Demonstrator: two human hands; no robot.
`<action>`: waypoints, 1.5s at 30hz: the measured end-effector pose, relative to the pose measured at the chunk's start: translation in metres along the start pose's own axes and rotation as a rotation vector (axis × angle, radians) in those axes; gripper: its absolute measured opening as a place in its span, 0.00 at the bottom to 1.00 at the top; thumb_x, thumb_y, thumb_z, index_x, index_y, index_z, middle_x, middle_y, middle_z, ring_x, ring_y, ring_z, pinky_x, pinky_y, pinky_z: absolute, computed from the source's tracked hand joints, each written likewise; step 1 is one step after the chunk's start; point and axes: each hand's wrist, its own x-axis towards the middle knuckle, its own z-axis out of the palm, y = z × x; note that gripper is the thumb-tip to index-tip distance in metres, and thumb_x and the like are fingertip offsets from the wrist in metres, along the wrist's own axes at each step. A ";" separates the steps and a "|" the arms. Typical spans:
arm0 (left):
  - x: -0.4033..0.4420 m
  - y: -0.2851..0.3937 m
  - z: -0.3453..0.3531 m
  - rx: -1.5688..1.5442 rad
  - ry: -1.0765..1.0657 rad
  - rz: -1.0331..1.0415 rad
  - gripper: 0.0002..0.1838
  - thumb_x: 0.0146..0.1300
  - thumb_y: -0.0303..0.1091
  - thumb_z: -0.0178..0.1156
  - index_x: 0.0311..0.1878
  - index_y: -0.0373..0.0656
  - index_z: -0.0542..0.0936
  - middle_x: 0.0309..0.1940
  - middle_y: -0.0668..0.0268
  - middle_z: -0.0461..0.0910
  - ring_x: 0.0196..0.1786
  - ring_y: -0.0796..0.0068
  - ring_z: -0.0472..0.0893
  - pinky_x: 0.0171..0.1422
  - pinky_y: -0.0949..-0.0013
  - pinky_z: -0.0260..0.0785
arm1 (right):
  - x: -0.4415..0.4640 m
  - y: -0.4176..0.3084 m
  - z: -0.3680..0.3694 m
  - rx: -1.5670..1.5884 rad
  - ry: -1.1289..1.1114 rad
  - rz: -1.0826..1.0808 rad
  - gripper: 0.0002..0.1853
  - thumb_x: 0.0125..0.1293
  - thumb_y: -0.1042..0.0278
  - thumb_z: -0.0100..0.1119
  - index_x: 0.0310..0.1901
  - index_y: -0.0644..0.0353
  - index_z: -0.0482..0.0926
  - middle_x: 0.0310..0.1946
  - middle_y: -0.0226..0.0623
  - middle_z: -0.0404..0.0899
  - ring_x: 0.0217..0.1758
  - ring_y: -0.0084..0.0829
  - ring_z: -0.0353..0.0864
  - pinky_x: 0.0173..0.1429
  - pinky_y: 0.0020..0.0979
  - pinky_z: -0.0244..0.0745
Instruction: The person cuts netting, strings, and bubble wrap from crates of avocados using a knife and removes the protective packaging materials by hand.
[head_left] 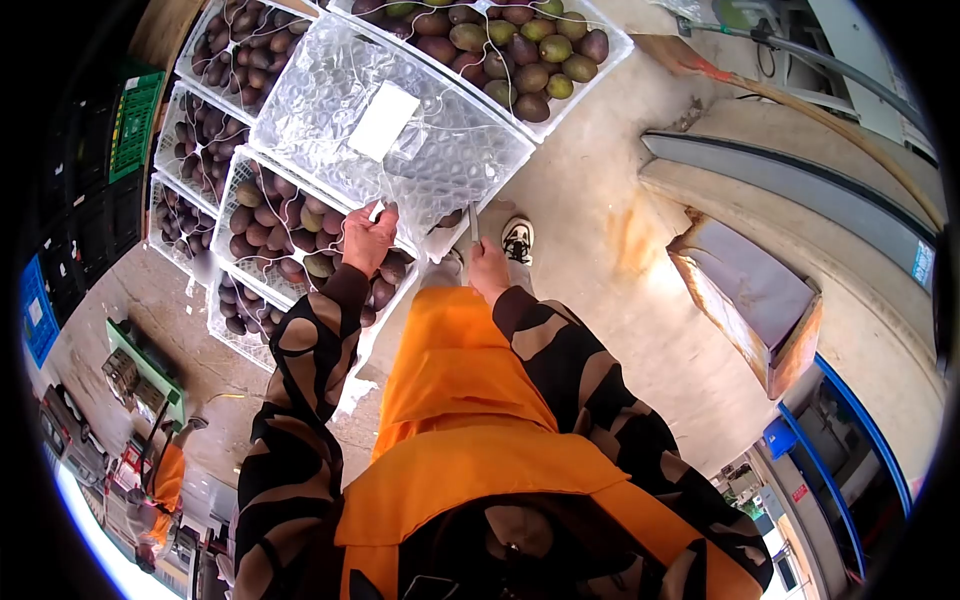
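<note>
My left hand (368, 243) is closed over the crate of dark avocados (272, 228), with a small white piece (376, 211) showing at its fingertips. What exactly that piece is, I cannot make out. In my right hand (489, 270) is a knife (474, 222), its flat grey blade pointing away from me at the near corner of the bubble-wrapped crate (520, 165). Clear bubble wrap (310, 105) lies over that crate, and a white paper sheet (384, 120) rests on top. White string (500, 60) runs across several crates.
More avocado crates (240, 55) stand stacked on the left and at the back. A rust-stained metal bin (745, 290) is on the right, beside a raised ledge (780, 170). Black crates (90, 220) line the far left. A person in orange (168, 480) is at lower left.
</note>
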 end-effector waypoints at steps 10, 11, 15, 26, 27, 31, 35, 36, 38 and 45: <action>0.029 0.055 0.016 0.902 0.264 0.551 0.13 0.53 0.29 0.66 0.43 0.46 0.81 0.41 0.64 0.76 0.49 0.60 0.76 0.52 0.60 0.69 | -0.067 -0.004 -0.068 0.514 0.104 0.195 0.18 0.75 0.55 0.44 0.52 0.64 0.69 0.19 0.30 0.67 0.12 0.21 0.63 0.16 0.26 0.60; 0.036 0.056 0.037 0.860 0.126 0.647 0.14 0.52 0.28 0.67 0.43 0.46 0.81 0.43 0.65 0.76 0.52 0.60 0.75 0.54 0.61 0.69 | -0.066 -0.006 -0.073 0.501 0.149 0.194 0.18 0.75 0.55 0.45 0.51 0.65 0.69 0.19 0.30 0.67 0.12 0.20 0.64 0.17 0.26 0.60; 0.073 0.027 0.117 0.851 0.080 0.732 0.23 0.49 0.27 0.68 0.51 0.43 0.76 0.48 0.58 0.73 0.54 0.56 0.74 0.56 0.61 0.69 | -0.081 -0.016 -0.086 0.345 0.092 0.091 0.20 0.74 0.56 0.50 0.55 0.67 0.69 0.20 0.30 0.71 0.16 0.21 0.68 0.21 0.27 0.64; 0.111 0.010 0.130 0.348 0.276 0.074 0.26 0.59 0.36 0.66 0.53 0.36 0.63 0.44 0.40 0.76 0.47 0.40 0.79 0.49 0.47 0.72 | 0.086 -0.124 -0.147 -0.670 -0.039 -0.518 0.20 0.70 0.58 0.50 0.61 0.47 0.73 0.39 0.48 0.83 0.44 0.51 0.81 0.47 0.48 0.74; 0.108 0.019 0.128 0.385 0.216 0.053 0.26 0.59 0.35 0.66 0.52 0.36 0.64 0.42 0.39 0.77 0.46 0.39 0.79 0.48 0.47 0.72 | 0.101 -0.127 -0.148 -0.718 -0.085 -0.536 0.19 0.70 0.58 0.50 0.61 0.47 0.74 0.39 0.48 0.83 0.43 0.52 0.81 0.47 0.48 0.74; 0.079 0.031 0.120 0.355 0.384 0.122 0.24 0.60 0.30 0.63 0.55 0.37 0.63 0.38 0.41 0.79 0.42 0.37 0.80 0.45 0.47 0.72 | 0.121 -0.138 -0.166 -0.858 -0.247 -0.510 0.19 0.68 0.58 0.50 0.60 0.49 0.74 0.38 0.49 0.83 0.43 0.52 0.81 0.48 0.49 0.74; 0.063 0.063 0.071 0.203 0.375 -0.047 0.26 0.60 0.29 0.63 0.59 0.38 0.63 0.40 0.40 0.78 0.42 0.41 0.81 0.45 0.49 0.72 | 0.108 -0.135 -0.203 -0.799 -0.264 -0.521 0.20 0.69 0.58 0.49 0.61 0.50 0.73 0.36 0.49 0.83 0.40 0.53 0.82 0.47 0.50 0.74; 0.066 0.059 0.072 0.218 0.383 0.011 0.27 0.60 0.29 0.63 0.59 0.38 0.63 0.41 0.39 0.78 0.42 0.42 0.81 0.45 0.48 0.72 | 0.106 -0.142 -0.208 -0.725 -0.248 -0.550 0.20 0.69 0.58 0.49 0.61 0.50 0.73 0.36 0.49 0.83 0.40 0.53 0.82 0.46 0.50 0.74; 0.071 0.050 0.085 0.418 0.426 0.027 0.25 0.61 0.32 0.62 0.59 0.38 0.64 0.43 0.40 0.78 0.42 0.42 0.81 0.46 0.48 0.73 | 0.113 -0.164 -0.209 -0.689 -0.237 -0.578 0.20 0.69 0.57 0.50 0.60 0.50 0.74 0.38 0.51 0.83 0.42 0.53 0.81 0.46 0.50 0.74; 0.068 0.051 0.106 0.378 0.293 -0.007 0.09 0.65 0.36 0.57 0.37 0.40 0.76 0.30 0.47 0.80 0.38 0.44 0.80 0.41 0.48 0.73 | 0.174 -0.202 -0.146 -0.749 -0.352 -0.681 0.19 0.69 0.56 0.48 0.58 0.53 0.75 0.42 0.53 0.82 0.47 0.55 0.80 0.51 0.51 0.73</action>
